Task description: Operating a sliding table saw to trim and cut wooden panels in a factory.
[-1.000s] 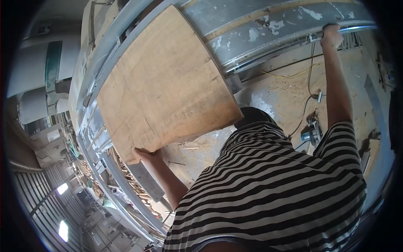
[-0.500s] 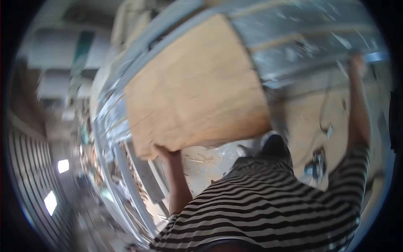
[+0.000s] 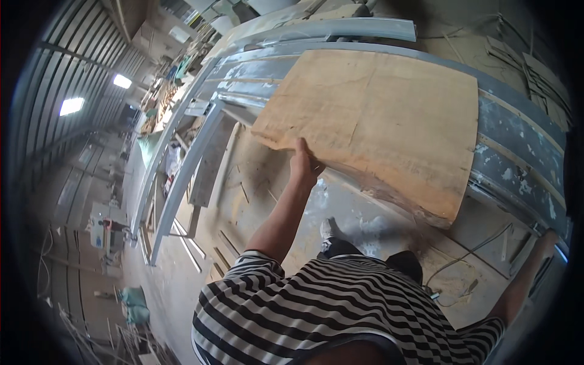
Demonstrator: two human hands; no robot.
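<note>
A broad, pale wooden board [image 3: 389, 115] with a rough, wavy near edge lies on a grey, paint-flecked metal bench [image 3: 517, 143]. Its near edge juts past the bench toward me. My left hand [image 3: 306, 163] is closed on that edge, left of its middle, thumb on top and the other fingers hidden underneath. Far to the right, my right hand [image 3: 547, 241] is by the end of the bench, apart from the board. Its fingers are too dim and small at the picture's rim to make out, and a bluish strip shows beside it.
Grey metal rails [image 3: 188, 164] run along the left. Behind the board lies a long metal beam [image 3: 340, 29]. Wood strips [image 3: 226, 243] and a cable [image 3: 468, 258] lie on the floor by my feet. A green sack [image 3: 135, 306] stands at lower left.
My view has swung, so the board now appears farther right and flatter. My left hand keeps its grip on the near edge. My right hand shows lower, still apart from the board.
</note>
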